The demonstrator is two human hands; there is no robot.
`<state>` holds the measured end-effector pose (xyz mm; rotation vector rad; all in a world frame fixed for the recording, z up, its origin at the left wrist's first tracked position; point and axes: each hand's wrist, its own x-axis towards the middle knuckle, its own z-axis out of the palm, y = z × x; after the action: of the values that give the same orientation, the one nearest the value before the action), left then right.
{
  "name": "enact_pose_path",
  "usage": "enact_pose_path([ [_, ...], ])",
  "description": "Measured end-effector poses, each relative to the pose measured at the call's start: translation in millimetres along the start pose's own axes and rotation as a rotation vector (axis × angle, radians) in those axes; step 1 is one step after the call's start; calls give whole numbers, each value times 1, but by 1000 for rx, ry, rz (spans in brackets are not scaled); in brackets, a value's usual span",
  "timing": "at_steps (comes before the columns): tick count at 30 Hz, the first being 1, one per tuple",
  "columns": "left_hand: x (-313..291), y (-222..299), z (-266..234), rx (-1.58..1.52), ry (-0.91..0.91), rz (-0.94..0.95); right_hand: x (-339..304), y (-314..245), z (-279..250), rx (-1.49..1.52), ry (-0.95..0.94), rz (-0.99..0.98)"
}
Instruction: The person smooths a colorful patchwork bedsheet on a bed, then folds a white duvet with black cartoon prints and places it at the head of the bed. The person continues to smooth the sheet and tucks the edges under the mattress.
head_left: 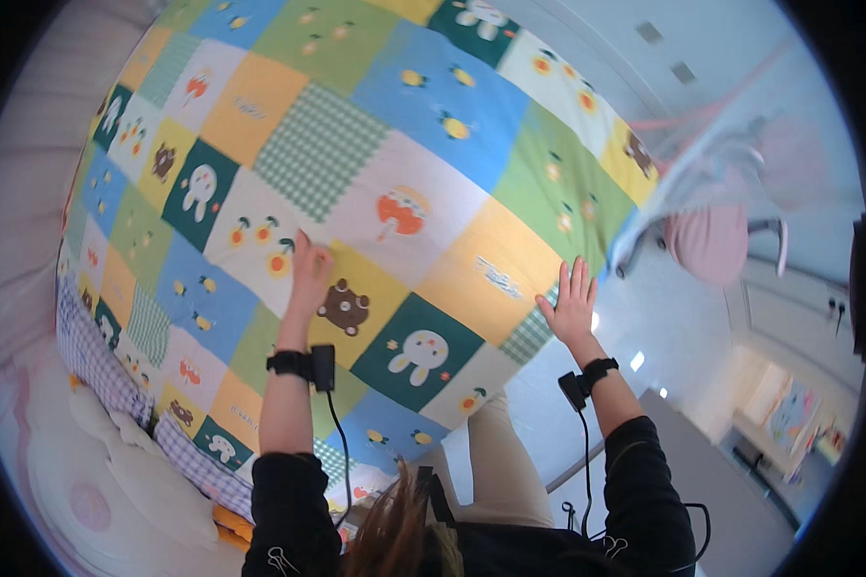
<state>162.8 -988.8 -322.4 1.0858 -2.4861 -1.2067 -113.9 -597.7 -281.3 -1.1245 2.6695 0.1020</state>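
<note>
A patchwork-print quilt (pixel 424 161) with rabbits, bears, fruit and checks covers the bed before me. My left hand (pixel 307 274) is at the quilt's middle, between a white flower square and a yellow bear square. Its fingers are bent in and closed on the cloth, though the fingertips are partly hidden. Farther right, my right hand (pixel 572 310) lies flat with fingers spread on the quilt's right edge, over a green checked square. Each wrist wears a black strap with a small box and a cable.
Purple checked pillows (pixel 185 448) and a white padded headboard (pixel 91 462) are at the lower left. A pink chair (pixel 707 242) stands on the right beyond the bed, near sheer bed netting (pixel 741 120). A grey cabinet (pixel 688 462) and a shelf (pixel 762 442) are at the lower right.
</note>
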Motion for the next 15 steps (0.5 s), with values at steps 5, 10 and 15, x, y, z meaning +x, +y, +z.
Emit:
enact_pose_path([
  [5,-102,166,149,-496,-770,-91,-130,63,11,442,-267,161],
  [10,-161,271,234,-412,-849,530,-237,75,12,579,-228,458],
  [15,-79,215,171,202,-374,449,-271,63,15,701,-216,531],
])
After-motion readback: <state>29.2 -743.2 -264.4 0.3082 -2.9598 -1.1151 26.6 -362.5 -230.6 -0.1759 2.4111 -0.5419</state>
